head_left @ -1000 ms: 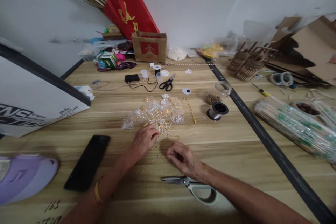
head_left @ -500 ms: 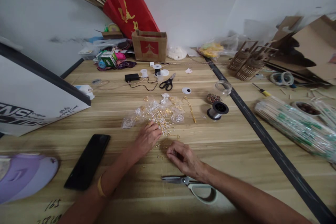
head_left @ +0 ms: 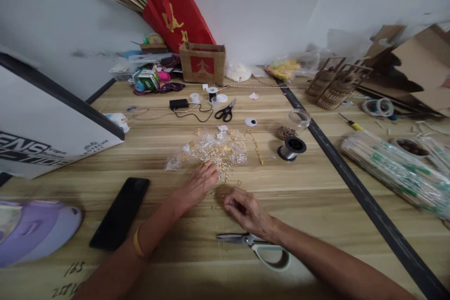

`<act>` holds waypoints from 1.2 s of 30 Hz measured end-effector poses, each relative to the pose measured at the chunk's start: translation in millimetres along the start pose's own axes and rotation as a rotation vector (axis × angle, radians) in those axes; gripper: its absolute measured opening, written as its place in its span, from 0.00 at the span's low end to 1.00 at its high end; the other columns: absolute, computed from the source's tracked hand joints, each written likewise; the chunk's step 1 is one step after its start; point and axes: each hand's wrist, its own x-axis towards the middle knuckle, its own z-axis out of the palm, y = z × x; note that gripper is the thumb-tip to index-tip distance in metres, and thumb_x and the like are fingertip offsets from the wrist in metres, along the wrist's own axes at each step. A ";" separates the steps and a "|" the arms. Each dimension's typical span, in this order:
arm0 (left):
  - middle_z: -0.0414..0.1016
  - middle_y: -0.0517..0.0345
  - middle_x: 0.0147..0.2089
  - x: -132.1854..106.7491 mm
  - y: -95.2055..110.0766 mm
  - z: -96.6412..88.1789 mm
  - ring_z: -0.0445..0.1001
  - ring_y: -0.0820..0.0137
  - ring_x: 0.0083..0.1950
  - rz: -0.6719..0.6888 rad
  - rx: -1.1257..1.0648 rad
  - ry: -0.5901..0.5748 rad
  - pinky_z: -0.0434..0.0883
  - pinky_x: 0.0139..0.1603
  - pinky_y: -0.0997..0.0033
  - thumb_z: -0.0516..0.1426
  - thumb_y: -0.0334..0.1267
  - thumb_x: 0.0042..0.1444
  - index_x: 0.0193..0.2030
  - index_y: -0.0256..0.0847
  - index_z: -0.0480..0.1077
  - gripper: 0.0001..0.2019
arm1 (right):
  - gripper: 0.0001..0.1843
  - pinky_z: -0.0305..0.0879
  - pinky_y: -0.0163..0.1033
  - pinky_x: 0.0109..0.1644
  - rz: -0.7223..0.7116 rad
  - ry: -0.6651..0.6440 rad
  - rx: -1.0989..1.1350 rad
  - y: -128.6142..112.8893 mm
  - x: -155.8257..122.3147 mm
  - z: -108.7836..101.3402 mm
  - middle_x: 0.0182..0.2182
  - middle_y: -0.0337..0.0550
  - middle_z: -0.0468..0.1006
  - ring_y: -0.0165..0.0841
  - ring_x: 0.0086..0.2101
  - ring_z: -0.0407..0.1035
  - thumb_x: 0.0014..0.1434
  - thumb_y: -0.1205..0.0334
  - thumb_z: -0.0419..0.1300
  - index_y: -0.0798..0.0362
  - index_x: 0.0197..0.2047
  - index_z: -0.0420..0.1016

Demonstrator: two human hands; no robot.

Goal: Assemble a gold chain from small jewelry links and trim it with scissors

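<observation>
My left hand (head_left: 201, 183) rests at the near edge of a pile of small gold and silver beads and findings (head_left: 221, 150), some in clear bags. Its fingers are bent down into the loose beads; what lies under the fingertips is hidden. My right hand (head_left: 248, 211) is closed in a pinch just to the right and nearer, and what it pinches is too small to make out. A thin gold chain (head_left: 232, 181) lies between the hands and the pile. Right below my right hand are pale-handled scissors (head_left: 270, 251), their blades pointing left.
A black phone (head_left: 121, 213) lies left of my left forearm. Beyond the pile are black scissors (head_left: 225, 111), a gold chain (head_left: 256, 147) and a wire spool (head_left: 291, 148). A bundle of wrapped sticks (head_left: 393, 173) lies right of the dark strip (head_left: 351, 187).
The view has shifted slightly. My left hand stays at the beads with almost no movement, and my right hand keeps its pinch in the same place.
</observation>
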 end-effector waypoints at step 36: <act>0.72 0.60 0.26 -38.9 43.6 -10.0 0.69 0.73 0.29 -0.491 -0.879 0.278 0.67 0.32 0.75 0.55 0.33 0.50 0.27 0.38 0.69 0.04 | 0.06 0.57 0.32 0.29 -0.016 0.042 -0.029 -0.4 -5.8 3.2 0.26 0.39 0.66 0.28 0.26 0.60 0.61 0.66 0.51 0.54 0.33 0.66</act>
